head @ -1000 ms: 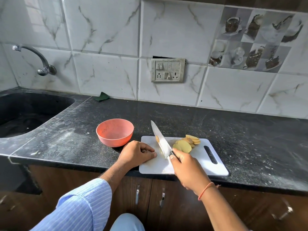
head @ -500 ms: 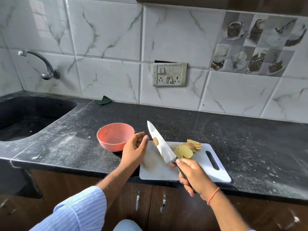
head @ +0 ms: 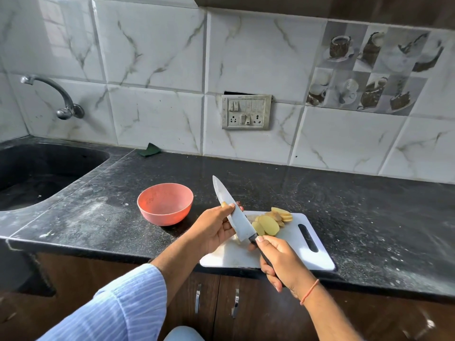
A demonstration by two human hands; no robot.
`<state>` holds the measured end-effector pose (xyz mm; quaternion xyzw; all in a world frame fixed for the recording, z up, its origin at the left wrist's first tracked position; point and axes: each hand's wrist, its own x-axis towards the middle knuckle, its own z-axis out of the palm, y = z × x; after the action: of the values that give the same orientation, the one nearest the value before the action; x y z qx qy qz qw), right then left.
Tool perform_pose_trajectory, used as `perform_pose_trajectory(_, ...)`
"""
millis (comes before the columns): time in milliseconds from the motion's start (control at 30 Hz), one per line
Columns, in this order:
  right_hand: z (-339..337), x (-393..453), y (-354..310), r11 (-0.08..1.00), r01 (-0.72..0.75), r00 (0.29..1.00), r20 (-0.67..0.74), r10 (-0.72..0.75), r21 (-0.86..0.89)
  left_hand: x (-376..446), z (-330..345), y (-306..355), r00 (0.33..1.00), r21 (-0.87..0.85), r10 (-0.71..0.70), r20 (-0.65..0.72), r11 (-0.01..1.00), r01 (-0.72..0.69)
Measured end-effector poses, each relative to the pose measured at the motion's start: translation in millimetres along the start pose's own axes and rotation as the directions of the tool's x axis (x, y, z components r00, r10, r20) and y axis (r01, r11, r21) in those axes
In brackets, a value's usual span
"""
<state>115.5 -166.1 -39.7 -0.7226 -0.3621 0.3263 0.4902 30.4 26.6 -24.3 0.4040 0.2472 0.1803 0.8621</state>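
A white cutting board lies at the counter's front edge with a pile of pale yellow slices on its far part. My right hand grips the black handle of a large knife, whose blade is raised and points up and away to the left. My left hand is at the blade's flat side, thumb and fingers pinching a small slice stuck to the steel. A salmon-pink bowl stands empty just left of the board.
A black sink with a wall tap takes up the counter's left end. A green scrubber lies against the tiled wall. A switch and socket plate is on the wall behind. Cabinet doors with handles are below.
The knife has lifted off the board and tilted up. My left hand left the board and rose to the blade, taking hold of the slice stuck on it.
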Motion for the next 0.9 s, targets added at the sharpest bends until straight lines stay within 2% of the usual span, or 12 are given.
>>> perform_pose_trajectory(267,3.2,6.0,6.3,0.997,-0.007,0.991,-0.132,0.018,0.080,-1.8,-8.0,1.4,0.997,0.004,-0.025,-0.071,1.000,0.025)
perform_pose_trajectory(400,4.6,5.2,6.5,0.997,-0.002,0.989,-0.146,0.013,0.074,1.5,-15.1,6.4,0.992,0.255,0.010,-0.128,0.967,0.023)
perform_pose_trajectory(567,5.3,3.6,4.5,0.999,0.002,0.987,-0.163,0.006,0.049,8.3,-12.8,16.1,0.979,0.564,0.085,-0.186,0.825,0.036)
perform_pose_trajectory(733,5.5,2.3,3.4,0.999,-0.004,0.986,-0.166,0.011,0.046,9.3,-13.1,21.7,0.968,0.668,0.133,-0.213,0.743,0.045)
perform_pose_trajectory(900,5.2,1.3,3.2,0.999,-0.006,0.987,-0.163,0.013,0.042,13.2,-14.2,23.8,0.964,0.680,0.148,-0.221,0.732,0.043)
